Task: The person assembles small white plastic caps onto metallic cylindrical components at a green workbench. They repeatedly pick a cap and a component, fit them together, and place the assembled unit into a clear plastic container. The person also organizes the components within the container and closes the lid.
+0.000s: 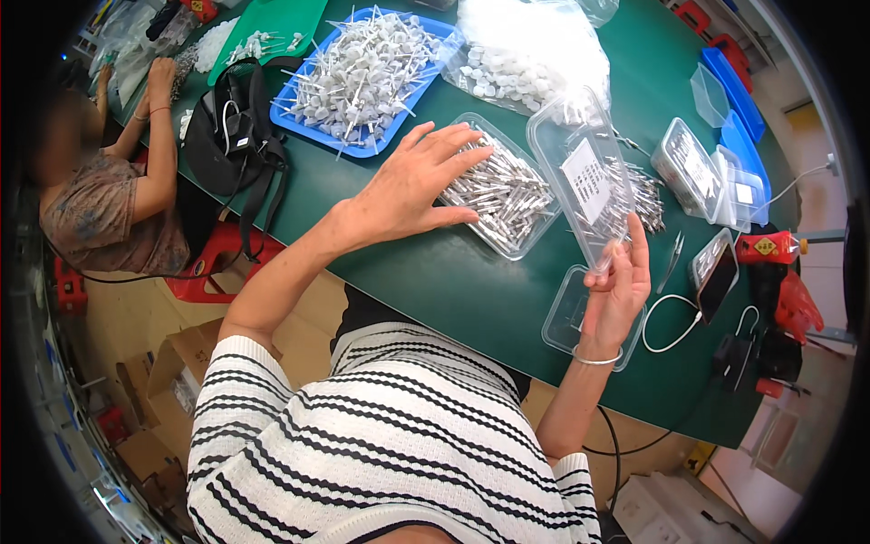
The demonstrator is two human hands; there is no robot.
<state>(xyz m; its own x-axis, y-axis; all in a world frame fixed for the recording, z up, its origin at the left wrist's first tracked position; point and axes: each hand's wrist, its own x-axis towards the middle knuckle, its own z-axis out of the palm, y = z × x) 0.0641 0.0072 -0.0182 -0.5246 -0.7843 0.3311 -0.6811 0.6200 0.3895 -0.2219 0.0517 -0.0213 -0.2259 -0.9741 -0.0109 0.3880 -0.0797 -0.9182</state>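
Note:
My left hand (410, 184) is spread at the left edge of a clear plastic tub (489, 243), its fingertips over the rim. The tub is full of small, slim silvery metal parts (510, 201). In my right hand (618, 295) is a clear plastic lid (583, 177) with a white printed label, pinched by its lower edge between thumb and fingers. It stands tilted up beside the tub. Behind it, partly seen through it, lies a loose pile of thin metal parts (645, 195). Another clear lid or shallow tray (560, 328) lies flat beneath my right wrist.
A blue tray (385, 140) heaped with whitish stemmed parts and a bag of white caps (526, 54) sit farther back. At right are filled clear boxes (686, 172), tweezers (672, 256), a phone (717, 279) with a white cable and a red bottle (768, 247). A black bag (213, 145) and another person (118, 204) are left.

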